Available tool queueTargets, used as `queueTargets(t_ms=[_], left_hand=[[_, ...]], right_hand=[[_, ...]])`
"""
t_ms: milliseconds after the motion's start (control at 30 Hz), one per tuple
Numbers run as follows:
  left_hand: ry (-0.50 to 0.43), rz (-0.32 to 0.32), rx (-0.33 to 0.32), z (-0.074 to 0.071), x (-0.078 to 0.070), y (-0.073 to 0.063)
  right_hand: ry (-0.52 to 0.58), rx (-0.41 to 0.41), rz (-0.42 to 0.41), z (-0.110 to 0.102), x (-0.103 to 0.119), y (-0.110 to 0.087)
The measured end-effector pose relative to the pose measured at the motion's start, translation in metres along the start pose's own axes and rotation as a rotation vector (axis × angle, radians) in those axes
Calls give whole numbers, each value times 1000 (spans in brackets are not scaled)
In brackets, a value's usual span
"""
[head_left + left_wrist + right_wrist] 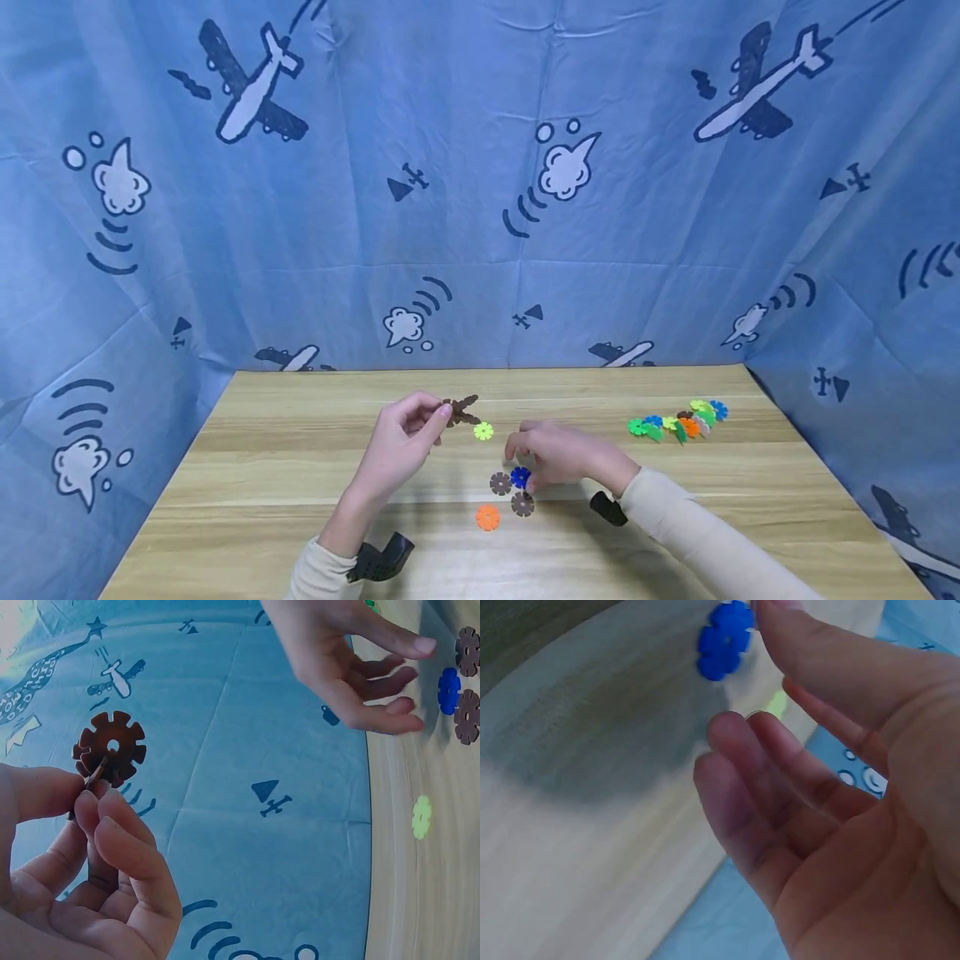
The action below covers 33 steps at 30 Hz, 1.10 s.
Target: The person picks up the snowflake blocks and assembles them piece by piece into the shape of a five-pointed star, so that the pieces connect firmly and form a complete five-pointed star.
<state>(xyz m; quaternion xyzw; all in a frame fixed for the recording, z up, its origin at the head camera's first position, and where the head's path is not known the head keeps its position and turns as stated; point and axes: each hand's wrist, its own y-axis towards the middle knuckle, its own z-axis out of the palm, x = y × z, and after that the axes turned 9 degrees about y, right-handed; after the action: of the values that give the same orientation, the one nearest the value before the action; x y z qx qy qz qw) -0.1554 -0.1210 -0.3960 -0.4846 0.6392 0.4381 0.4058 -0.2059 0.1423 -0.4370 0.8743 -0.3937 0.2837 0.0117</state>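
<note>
In the head view my left hand (401, 442) pinches several brown snowflake discs (112, 746), slotted together at angles, between thumb and fingers above the table. My right hand (562, 454) hovers over the tabletop with its fingers loosely bent and apart, holding nothing. A dark blue snowflake disc (517, 478) lies by its thumb; whether they touch I cannot tell. Beside the blue one are two brown snowflake discs, one to its left (495, 483) and another just below (522, 510). The right wrist view shows the blue disc near the thumb tip.
An orange disc (482, 518) lies nearer the front, and a yellow-green disc (483, 436) lies between the hands. Toward the right of the wooden table (315, 467) is a cluster of green, blue, yellow, orange and other discs (688, 428). A blue patterned curtain (465, 225) hangs behind.
</note>
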Motion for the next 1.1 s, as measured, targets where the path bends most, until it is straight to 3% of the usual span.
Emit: queueTargets(t_ms=[333,633,800,967,1100], left_hand=[[23,30,5,0,1,-1],[42,32,11,0,3,-1],[55,43,4,0,4,-2],[93,54,-26,2,2,-3],[89,54,-42,3,0,-2]], right_hand=[[134,-29,24,19,-17,11],[136,-33,50,21,-18,11],[186,-60,12,23,-20,7],[268,-115,-63,22,-20,1],[396,-242,-115,12,-13,-1]])
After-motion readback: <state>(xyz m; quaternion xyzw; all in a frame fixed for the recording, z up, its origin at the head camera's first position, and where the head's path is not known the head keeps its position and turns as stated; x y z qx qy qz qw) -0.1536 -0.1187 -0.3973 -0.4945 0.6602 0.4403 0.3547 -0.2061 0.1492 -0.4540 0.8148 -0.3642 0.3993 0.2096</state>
